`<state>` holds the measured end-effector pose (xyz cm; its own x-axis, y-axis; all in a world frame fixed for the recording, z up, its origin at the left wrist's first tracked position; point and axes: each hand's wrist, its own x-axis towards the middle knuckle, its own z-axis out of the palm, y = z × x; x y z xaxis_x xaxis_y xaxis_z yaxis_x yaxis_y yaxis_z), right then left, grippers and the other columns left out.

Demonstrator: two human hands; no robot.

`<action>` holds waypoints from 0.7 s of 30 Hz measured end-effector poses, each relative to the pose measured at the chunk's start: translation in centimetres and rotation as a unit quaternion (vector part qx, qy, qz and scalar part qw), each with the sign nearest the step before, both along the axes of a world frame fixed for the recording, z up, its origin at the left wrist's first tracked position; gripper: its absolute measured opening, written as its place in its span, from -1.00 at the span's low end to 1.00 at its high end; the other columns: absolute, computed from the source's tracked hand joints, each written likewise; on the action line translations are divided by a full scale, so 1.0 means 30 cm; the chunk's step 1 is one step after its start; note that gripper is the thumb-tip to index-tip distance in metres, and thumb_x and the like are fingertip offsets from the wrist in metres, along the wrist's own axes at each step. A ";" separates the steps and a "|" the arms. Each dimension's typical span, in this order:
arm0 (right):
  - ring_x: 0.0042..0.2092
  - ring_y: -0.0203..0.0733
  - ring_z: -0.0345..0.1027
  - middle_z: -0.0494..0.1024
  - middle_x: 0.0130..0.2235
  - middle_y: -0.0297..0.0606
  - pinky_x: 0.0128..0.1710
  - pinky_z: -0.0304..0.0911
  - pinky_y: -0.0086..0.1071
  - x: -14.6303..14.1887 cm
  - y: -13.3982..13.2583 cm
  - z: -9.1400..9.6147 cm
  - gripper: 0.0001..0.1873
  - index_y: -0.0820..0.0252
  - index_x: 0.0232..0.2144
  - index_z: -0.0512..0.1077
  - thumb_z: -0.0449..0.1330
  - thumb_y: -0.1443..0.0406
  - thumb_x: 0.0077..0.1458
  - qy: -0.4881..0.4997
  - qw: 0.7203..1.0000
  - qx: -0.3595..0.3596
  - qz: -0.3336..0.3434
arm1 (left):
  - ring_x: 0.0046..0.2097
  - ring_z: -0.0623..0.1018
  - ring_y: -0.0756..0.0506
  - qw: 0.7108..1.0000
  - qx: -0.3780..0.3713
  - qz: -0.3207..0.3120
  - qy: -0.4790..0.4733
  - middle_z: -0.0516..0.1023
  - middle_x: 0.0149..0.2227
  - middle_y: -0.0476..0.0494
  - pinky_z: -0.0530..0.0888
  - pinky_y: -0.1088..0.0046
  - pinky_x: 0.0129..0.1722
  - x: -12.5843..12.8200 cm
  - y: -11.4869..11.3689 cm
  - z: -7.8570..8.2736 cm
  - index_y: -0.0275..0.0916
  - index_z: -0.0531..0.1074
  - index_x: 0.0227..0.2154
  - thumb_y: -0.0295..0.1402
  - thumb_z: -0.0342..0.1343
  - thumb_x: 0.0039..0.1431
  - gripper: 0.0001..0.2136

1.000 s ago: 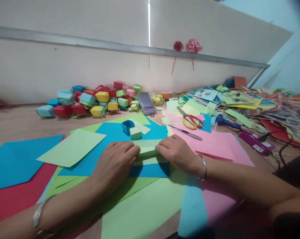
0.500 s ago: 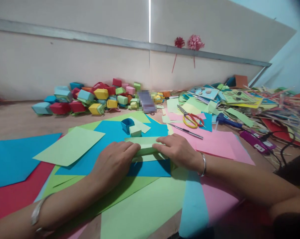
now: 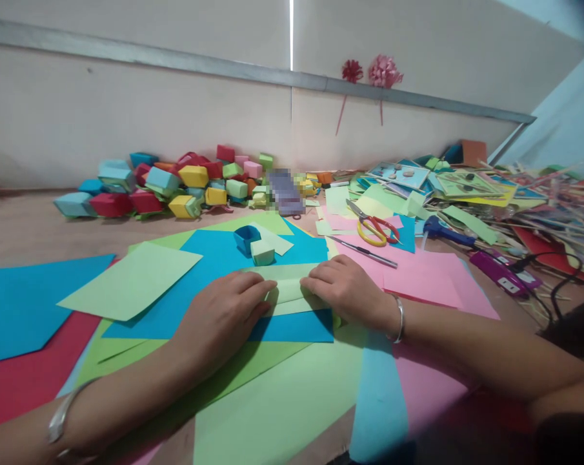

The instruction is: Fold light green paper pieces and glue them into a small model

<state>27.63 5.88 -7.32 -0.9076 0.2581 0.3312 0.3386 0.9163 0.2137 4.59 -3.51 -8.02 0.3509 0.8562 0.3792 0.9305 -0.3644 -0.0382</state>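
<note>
Pale wall (image 3: pixel 151 110) at the back, bright boxes (image 3: pixel 193 176) piled below. Creased green strip (image 3: pixel 289 292) on blue paper (image 3: pixel 294 331), just in front of a small green box (image 3: pixel 262 252). Left hand (image 3: pixel 228 297) on one end, right hand (image 3: pixel 347 287) on the other, fingers bent and close together. Pinching or only pressing, hard to tell. Scissors (image 3: pixel 372 231) farther off, to the right.

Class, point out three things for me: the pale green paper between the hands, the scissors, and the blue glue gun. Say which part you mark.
Pale green paper (image 3: pixel 288 292): head view, on its exposed middle.
Scissors (image 3: pixel 364 219): head view, near where the blades cross.
Blue glue gun (image 3: pixel 445 231): head view, on its body.
</note>
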 end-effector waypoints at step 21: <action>-0.32 -0.20 0.18 0.48 -0.39 -0.25 -0.31 -0.07 -0.30 0.013 -0.031 0.025 -0.72 0.24 -0.41 0.45 0.04 0.45 0.32 0.025 0.999 0.022 0.036 | -0.37 0.47 -0.12 0.997 0.040 -0.056 0.019 0.55 -0.39 -0.15 0.32 0.33 -0.39 0.017 -0.042 0.027 -0.25 0.49 -0.44 -0.54 -0.11 0.34 -0.69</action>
<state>28.00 4.94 -6.58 -0.9051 0.1774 0.3864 0.2837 0.9289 0.2380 5.09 -4.77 -7.19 0.4582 0.7783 0.4294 0.8814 -0.4603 -0.1062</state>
